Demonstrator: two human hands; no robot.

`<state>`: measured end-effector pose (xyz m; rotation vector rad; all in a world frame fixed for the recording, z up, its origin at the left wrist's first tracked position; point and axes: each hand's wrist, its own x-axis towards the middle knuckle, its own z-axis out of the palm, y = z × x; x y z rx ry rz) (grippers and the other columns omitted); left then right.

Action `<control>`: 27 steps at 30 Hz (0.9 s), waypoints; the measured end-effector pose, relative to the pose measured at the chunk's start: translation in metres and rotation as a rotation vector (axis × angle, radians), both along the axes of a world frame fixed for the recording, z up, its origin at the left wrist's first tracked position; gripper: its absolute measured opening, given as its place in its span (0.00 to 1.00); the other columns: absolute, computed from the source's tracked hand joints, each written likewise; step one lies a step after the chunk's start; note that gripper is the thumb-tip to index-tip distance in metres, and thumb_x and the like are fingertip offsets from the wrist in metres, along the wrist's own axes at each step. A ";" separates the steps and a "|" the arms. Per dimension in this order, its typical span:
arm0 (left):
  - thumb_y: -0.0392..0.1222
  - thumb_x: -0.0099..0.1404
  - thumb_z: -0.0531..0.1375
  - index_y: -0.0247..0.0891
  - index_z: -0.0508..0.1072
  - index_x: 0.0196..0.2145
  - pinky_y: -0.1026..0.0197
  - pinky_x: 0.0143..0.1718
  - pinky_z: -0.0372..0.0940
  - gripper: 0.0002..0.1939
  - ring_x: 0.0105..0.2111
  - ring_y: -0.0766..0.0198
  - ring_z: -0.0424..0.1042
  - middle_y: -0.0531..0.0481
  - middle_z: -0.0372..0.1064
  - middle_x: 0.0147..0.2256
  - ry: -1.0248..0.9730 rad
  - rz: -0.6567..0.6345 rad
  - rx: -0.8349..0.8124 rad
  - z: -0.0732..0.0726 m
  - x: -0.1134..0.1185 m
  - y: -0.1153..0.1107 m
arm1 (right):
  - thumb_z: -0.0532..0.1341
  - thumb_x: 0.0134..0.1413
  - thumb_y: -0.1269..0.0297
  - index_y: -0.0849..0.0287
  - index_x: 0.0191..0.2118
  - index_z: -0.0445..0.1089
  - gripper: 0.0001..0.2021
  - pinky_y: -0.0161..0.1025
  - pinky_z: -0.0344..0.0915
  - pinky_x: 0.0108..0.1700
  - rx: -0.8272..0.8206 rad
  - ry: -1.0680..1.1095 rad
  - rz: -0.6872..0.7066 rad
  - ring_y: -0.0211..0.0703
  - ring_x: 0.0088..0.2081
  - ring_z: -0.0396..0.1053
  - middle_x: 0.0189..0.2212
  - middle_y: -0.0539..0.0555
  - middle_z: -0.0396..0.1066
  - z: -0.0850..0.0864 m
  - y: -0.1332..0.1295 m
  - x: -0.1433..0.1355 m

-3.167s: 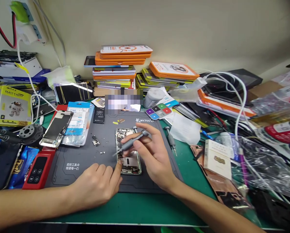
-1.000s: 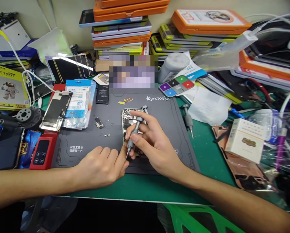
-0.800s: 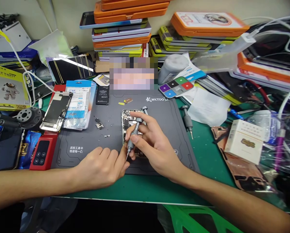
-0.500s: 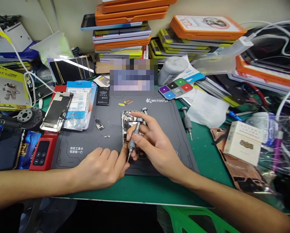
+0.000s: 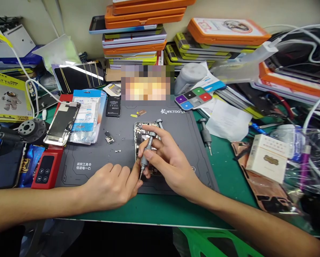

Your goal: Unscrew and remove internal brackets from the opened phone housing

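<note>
An opened phone (image 5: 139,137) with its inner parts bare lies on the grey work mat (image 5: 95,157). My right hand (image 5: 166,157) is closed round a grey screwdriver (image 5: 146,153), its forefinger stretched over the cap. The screwdriver leans, with its thin bit pointing down at the phone's lower left part; the exact contact spot cannot be made out. Curled at the phone's lower left corner, my left hand (image 5: 114,184) has its forefinger and thumb closed about that edge. Another screwdriver (image 5: 159,122) lies partly hidden behind my right hand.
Left of the phone are small metal parts (image 5: 109,137) and a black battery (image 5: 113,106). A detached screen (image 5: 62,123) rests near a red device (image 5: 46,167). To the right lie another screwdriver (image 5: 206,135) and a white box (image 5: 268,157). Stacked orange cases (image 5: 146,16) stand behind.
Both hands keep nearly the same pose at the phone. The screwdriver and right fingers have shifted very slightly left. The blurred patch at the back has turned brighter.
</note>
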<state>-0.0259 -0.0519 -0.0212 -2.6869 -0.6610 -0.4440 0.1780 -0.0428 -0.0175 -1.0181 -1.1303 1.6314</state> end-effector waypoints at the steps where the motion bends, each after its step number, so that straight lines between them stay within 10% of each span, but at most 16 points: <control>1: 0.45 0.75 0.55 0.26 0.73 0.48 0.57 0.23 0.50 0.17 0.21 0.64 0.62 0.55 0.62 0.23 0.000 0.000 0.000 0.000 0.000 0.000 | 0.62 0.67 0.55 0.40 0.62 0.59 0.22 0.41 0.73 0.27 0.001 0.000 0.000 0.36 0.25 0.68 0.38 0.49 0.68 0.000 0.000 0.000; 15: 0.44 0.75 0.55 0.22 0.73 0.53 0.57 0.21 0.50 0.20 0.20 0.65 0.62 0.56 0.61 0.23 0.024 -0.015 0.008 0.001 0.000 0.000 | 0.60 0.69 0.59 0.45 0.64 0.56 0.22 0.35 0.76 0.28 0.082 0.083 -0.107 0.34 0.27 0.70 0.41 0.50 0.69 -0.004 0.003 0.002; 27: 0.47 0.74 0.56 0.23 0.76 0.53 0.57 0.20 0.50 0.22 0.19 0.65 0.62 0.56 0.61 0.22 0.013 0.016 0.005 0.000 0.002 0.000 | 0.59 0.65 0.76 0.45 0.70 0.53 0.32 0.36 0.79 0.31 0.892 -0.311 -0.305 0.39 0.36 0.74 0.43 0.54 0.70 -0.009 0.019 0.009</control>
